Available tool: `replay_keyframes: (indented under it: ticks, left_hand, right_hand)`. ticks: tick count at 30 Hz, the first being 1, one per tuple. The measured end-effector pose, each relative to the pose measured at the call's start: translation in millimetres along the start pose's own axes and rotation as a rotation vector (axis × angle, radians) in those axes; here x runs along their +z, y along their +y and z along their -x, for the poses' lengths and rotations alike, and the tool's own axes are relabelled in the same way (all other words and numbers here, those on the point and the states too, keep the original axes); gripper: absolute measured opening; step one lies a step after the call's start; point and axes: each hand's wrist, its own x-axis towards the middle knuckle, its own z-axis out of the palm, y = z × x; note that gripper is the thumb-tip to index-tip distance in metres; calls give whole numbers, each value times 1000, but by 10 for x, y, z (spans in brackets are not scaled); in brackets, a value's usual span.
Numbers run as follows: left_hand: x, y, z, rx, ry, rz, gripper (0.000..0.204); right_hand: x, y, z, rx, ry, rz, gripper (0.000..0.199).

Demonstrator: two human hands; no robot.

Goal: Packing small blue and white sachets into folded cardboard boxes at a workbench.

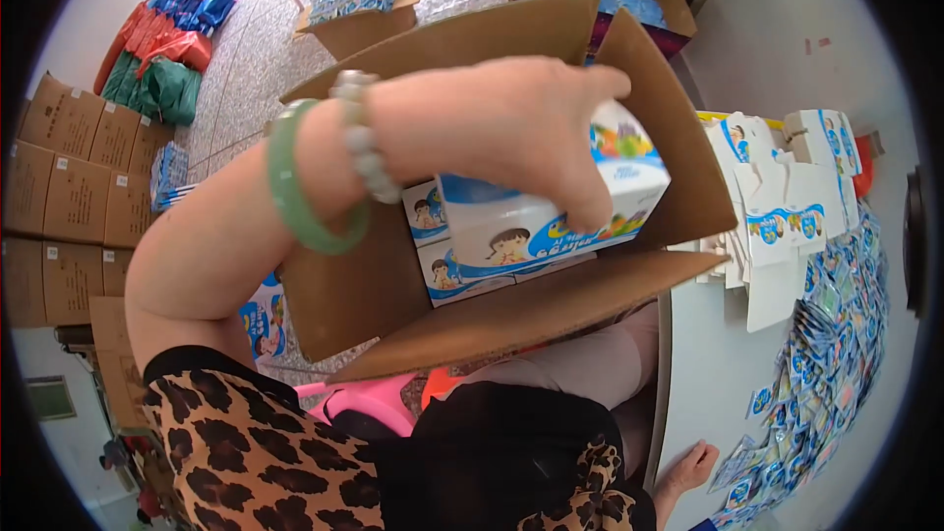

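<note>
My left hand (pixel 501 123), with a green bangle and a bead bracelet on the wrist, reaches into a large open cardboard carton (pixel 678 128). Its fingers grip a white and blue printed box (pixel 551 221) at the top of the carton. Two more of the same small boxes (pixel 438 246) are stacked beneath and to the left inside. My right hand (pixel 688 470) rests low at the white table's (pixel 708 364) front edge, fingers apart, holding nothing, just beside a spread of small blue sachets (pixel 826 354).
Flat unfolded box blanks (pixel 777 206) lie on the table's far part. Other open cartons of blue packets (pixel 359 0) stand on the floor behind. Brown cartons (pixel 74 187) are stacked at the left, near coloured sacks (pixel 157 59). A pink stool (pixel 379 403) sits below the carton.
</note>
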Motion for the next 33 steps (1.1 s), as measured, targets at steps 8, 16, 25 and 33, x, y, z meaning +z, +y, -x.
replay_keyframes:
  ticks: [8,16,25,33]
  left_hand:
    - [794,-682,-457,-155,-341,-287,94]
    - [1309,-1273,-95,-379,-373,-484,74]
    - [1364,-1410,33,-9,-434,-998,76]
    - [1237,-1485,-206,-46,-483,-310,87]
  right_hand:
    - [21,61,-11,-19,19,13,23]
    - [14,127,1,12,11,-20,21]
    - [27,23,38,49,4,-24,20]
    - [62,-510,-102,91,91,-55,14]
